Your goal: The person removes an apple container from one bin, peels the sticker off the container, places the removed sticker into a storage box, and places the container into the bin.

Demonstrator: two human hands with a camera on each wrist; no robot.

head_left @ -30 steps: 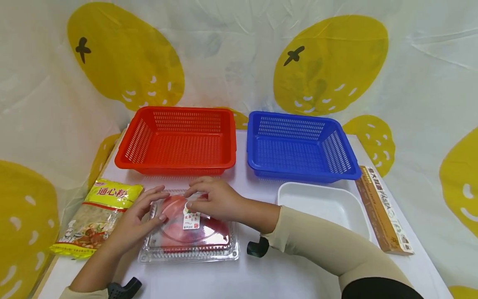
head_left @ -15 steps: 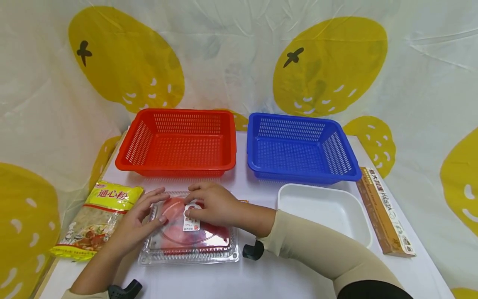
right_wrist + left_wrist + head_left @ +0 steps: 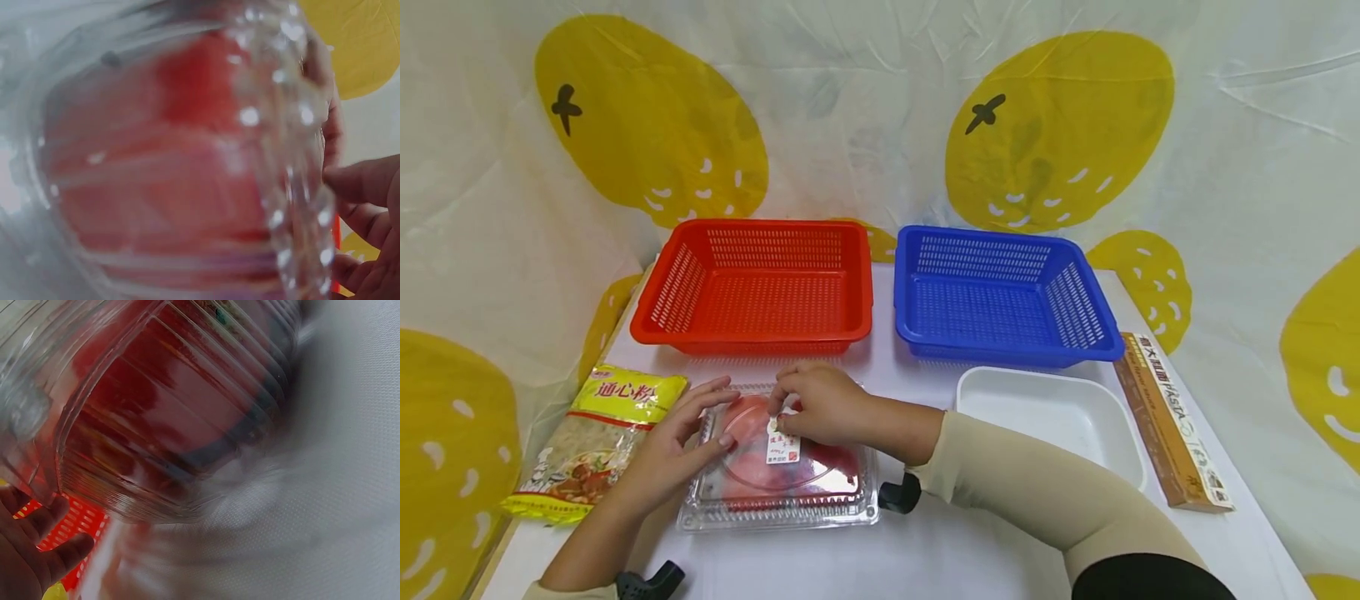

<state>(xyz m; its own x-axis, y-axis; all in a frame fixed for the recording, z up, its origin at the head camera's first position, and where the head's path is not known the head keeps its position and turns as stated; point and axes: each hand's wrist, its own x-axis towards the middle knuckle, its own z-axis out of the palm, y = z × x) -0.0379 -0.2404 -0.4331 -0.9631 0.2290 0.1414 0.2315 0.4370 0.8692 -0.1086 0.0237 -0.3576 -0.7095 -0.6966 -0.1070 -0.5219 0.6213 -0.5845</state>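
Observation:
A clear plastic clamshell box (image 3: 820,477) with red contents lies on the white table, a small white sticker (image 3: 784,452) on its lid. My right hand (image 3: 823,404) is over the lid, its thumb and forefinger pinching the sticker's upper end. My left hand (image 3: 679,446) rests its spread fingers on the box's left side, with the thumb over the lid. In the left wrist view the box (image 3: 169,419) fills the middle, and the left fingers (image 3: 70,553) show at lower left. In the right wrist view the box (image 3: 156,175) is blurred, with right-hand fingers (image 3: 369,181) past its edge.
A yellow-topped pasta bag (image 3: 591,442) lies left of the left hand. Behind the box stand a red basket (image 3: 752,343) and a blue basket (image 3: 1000,357). A white tray (image 3: 1045,408) and a brown pasta box (image 3: 1176,425) are at the right.
The right hand has lowered slightly, and its thumb and forefinger have closed together at the top of the sticker. The left hand and the box have stayed in place.

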